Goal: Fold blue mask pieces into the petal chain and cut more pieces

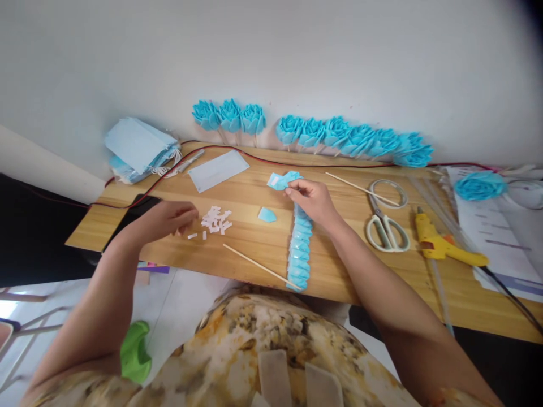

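Observation:
My right hand [311, 198] pinches the upper end of a strip of overlapping light blue petals [300, 243]. The strip runs down the tabletop toward my body, partly hidden by the hand. A small white rectangle shows on the petal left of my fingers. My left hand [180, 217] is over the table beside a loose pile of small white slips [216, 220]. Its fingers are loosely bent and apart, with nothing visible in them. Between the hands lies a single blue petal piece [267, 215]. A thin wooden stick [258, 264] rests with one end on the strip.
Several blue fabric flowers [337, 133] on sticks lean against the wall, and another flower [480, 185] lies on papers at right. Scissors [384, 223], tape roll, second stick and yellow glue gun [443, 240] lie right. Stacked face masks [138, 144] and a red-black cable occupy the back left.

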`<state>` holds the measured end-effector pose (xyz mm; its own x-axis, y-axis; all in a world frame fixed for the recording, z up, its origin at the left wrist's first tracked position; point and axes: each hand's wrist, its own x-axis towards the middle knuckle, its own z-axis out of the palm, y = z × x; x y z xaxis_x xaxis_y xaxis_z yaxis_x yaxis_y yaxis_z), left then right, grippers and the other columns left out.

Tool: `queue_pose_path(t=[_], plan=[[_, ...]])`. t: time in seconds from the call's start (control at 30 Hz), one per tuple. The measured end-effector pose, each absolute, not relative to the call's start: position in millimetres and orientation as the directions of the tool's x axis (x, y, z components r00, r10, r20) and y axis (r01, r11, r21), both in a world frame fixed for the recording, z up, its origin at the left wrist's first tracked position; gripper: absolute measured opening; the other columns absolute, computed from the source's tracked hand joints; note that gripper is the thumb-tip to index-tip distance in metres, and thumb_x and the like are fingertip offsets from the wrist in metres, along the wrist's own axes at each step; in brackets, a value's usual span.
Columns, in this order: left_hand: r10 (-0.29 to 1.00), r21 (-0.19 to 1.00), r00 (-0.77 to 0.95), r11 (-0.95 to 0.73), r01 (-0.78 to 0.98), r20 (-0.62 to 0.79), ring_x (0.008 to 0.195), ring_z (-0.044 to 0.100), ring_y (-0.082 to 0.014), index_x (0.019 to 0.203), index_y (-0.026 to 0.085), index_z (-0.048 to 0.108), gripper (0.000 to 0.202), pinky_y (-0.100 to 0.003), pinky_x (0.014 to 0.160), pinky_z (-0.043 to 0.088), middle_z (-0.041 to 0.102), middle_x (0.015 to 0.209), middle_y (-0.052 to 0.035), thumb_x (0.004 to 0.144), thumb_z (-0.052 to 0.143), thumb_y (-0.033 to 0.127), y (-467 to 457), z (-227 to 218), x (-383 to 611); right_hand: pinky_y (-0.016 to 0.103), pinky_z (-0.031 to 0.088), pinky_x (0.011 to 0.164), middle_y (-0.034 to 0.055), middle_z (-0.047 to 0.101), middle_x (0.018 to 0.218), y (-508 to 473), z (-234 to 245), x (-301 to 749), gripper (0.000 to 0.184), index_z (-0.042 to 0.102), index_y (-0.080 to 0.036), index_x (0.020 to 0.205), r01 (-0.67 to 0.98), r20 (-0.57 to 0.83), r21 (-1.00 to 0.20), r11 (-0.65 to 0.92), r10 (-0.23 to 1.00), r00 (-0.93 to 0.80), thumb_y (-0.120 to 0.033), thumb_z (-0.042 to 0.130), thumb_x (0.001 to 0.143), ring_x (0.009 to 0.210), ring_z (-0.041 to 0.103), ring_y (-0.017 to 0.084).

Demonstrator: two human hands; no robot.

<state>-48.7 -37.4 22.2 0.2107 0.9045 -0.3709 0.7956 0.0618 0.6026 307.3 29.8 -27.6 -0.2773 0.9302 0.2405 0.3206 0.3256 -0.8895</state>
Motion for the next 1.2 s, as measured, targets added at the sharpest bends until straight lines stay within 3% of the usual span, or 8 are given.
queue_pose_path(t=[0.13,0.27,0.47,0.57,0.7,0.87,1.03,1.2], plan=[[0.837,0.718,0.31,0.135,0.683,-0.451,0.054,0.058,-0.0148,0.075,0.02,0.064,0.041,-0.025,0.051,0.048,0.064,0.065,-0.0035,0.088,0.054,0.058,-48,12,-51,0.028,0.044,0.064,0.0022,0.073,0.075,29,-31,306,0.019,0.071,-0.019,0.076,0.319,0.237,-0.89,0.326,0.928,-0.287,-0.034,0.062,0.083,0.067,0.061,0.016],[0.91,0.825,0.297,0.078,0.56,-0.288,0.062,0.06,-0.0134,0.086,0.018,0.069,0.039,-0.024,0.057,0.048,0.071,0.077,-0.0058,0.086,0.057,0.055,-38,4,-34,0.027,0.044,0.064,0.0021,0.073,0.074,27,-27,303,0.019,0.071,-0.019,0.075,0.327,0.231,-0.889,0.321,0.93,-0.287,-0.034,0.061,0.082,0.067,0.06,0.015],[0.998,0.824,0.008,-0.055,0.564,0.061,0.056,0.049,-0.0113,0.071,0.018,0.069,0.029,-0.023,0.053,0.037,0.059,0.059,0.0004,0.079,0.063,0.044,-21,16,1,0.026,0.041,0.06,0.0006,0.07,0.07,24,-22,302,0.021,0.071,-0.018,0.076,0.35,0.198,-0.887,0.301,0.933,-0.299,-0.037,0.062,0.08,0.059,0.053,0.013],[0.986,0.854,0.076,-0.165,0.493,0.146,0.071,0.058,-0.0151,0.078,0.017,0.073,0.028,-0.026,0.064,0.044,0.069,0.077,-0.0041,0.076,0.068,0.044,-6,19,26,0.026,0.041,0.06,0.0005,0.07,0.071,24,-22,301,0.022,0.071,-0.018,0.077,0.344,0.198,-0.89,0.299,0.933,-0.3,-0.038,0.062,0.079,0.06,0.053,0.013],[0.96,0.88,0.252,-0.22,0.421,0.12,0.086,0.064,-0.0183,0.102,0.019,0.077,0.04,-0.028,0.072,0.047,0.075,0.103,-0.0086,0.08,0.067,0.051,16,15,56,0.026,0.042,0.061,0.001,0.071,0.073,24,-20,302,0.023,0.072,-0.018,0.079,0.347,0.195,-0.887,0.306,0.928,-0.318,-0.038,0.061,0.08,0.061,0.055,0.013],[0.932,0.894,0.358,-0.204,0.4,0.052,0.076,0.063,-0.0177,0.095,0.018,0.078,0.046,-0.027,0.067,0.046,0.075,0.084,-0.0057,0.081,0.064,0.059,30,9,76,0.025,0.042,0.06,0.0008,0.072,0.073,24,-20,302,0.024,0.074,-0.017,0.081,0.351,0.193,-0.882,0.314,0.921,-0.339,-0.038,0.061,0.081,0.061,0.056,0.013],[0.975,0.905,0.22,-0.112,0.409,0.021,0.059,0.054,-0.013,0.076,0.015,0.075,0.035,-0.025,0.058,0.042,0.069,0.067,-0.004,0.077,0.065,0.048,37,9,85,0.026,0.047,0.065,0.0032,0.075,0.08,28,-19,311,0.026,0.077,-0.017,0.092,0.354,0.191,-0.881,0.314,0.921,-0.341,-0.036,0.06,0.084,0.069,0.064,0.015],[0.999,0.968,0.028,-0.045,0.247,0.039,0.057,0.055,-0.0122,0.075,0.014,0.073,0.027,-0.025,0.057,0.045,0.069,0.068,-0.0046,0.075,0.065,0.04,58,13,89,0.032,0.053,0.08,0.006,0.079,0.092,56,-18,340,0.03,0.076,-0.019,0.105,0.409,0.255,-0.871,0.272,0.962,-0.097,-0.029,0.054,0.088,0.086,0.072,0.02]])
